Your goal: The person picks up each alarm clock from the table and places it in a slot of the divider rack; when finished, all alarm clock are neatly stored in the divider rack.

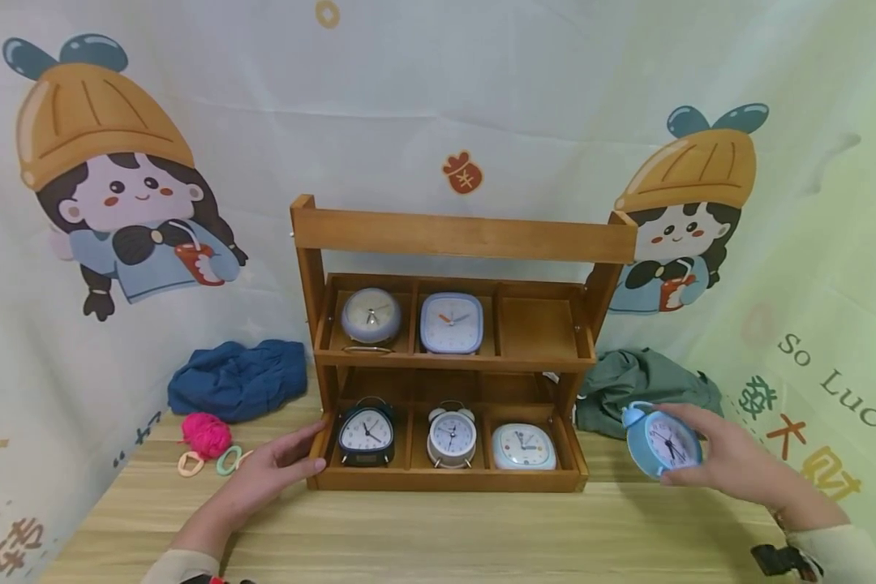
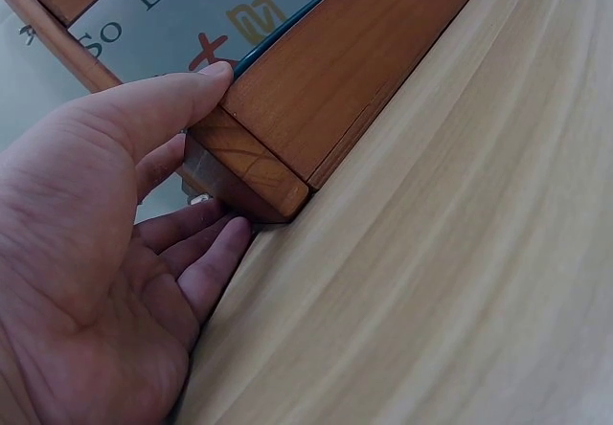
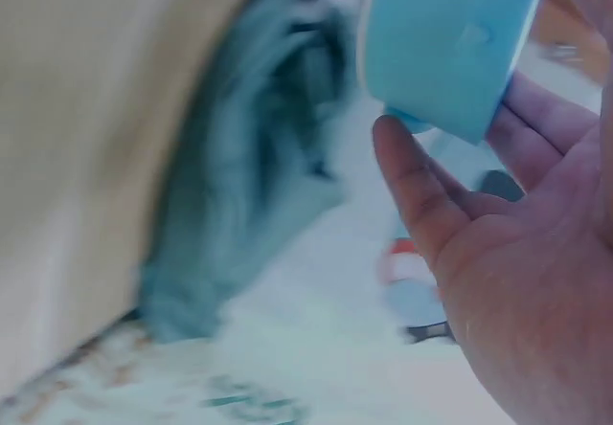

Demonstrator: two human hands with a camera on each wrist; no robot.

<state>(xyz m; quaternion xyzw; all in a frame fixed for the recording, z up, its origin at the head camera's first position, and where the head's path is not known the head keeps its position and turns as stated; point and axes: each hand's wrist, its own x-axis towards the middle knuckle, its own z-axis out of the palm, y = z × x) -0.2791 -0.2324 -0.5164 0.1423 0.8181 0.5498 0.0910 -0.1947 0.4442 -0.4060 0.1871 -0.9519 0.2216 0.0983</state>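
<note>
In the head view my right hand [image 1: 730, 458] grips a light blue twin-bell alarm clock [image 1: 667, 444] in the air, right of the shelf. Its dial faces the camera, tilted. The right wrist view shows the clock's round blue casing [image 3: 450, 47] between thumb and fingers. My left hand [image 1: 273, 470] holds the lower left corner of a two-tier wooden shelf [image 1: 445, 480]. From the left wrist, the thumb lies at the top of the corner, the other fingers against its side. The upper tier has a round clock [image 1: 371, 316], a square clock [image 1: 452, 323] and a bare right compartment [image 1: 536, 324].
Below stand a black clock [image 1: 366, 434], a white twin-bell clock [image 1: 452, 438] and a pale oval clock [image 1: 524, 446]. Left of the shelf lie blue cloth [image 1: 237, 380], pink yarn [image 1: 207, 436] and small rings [image 1: 229, 461]. Grey-green cloth [image 1: 642, 381] lies behind the held clock.
</note>
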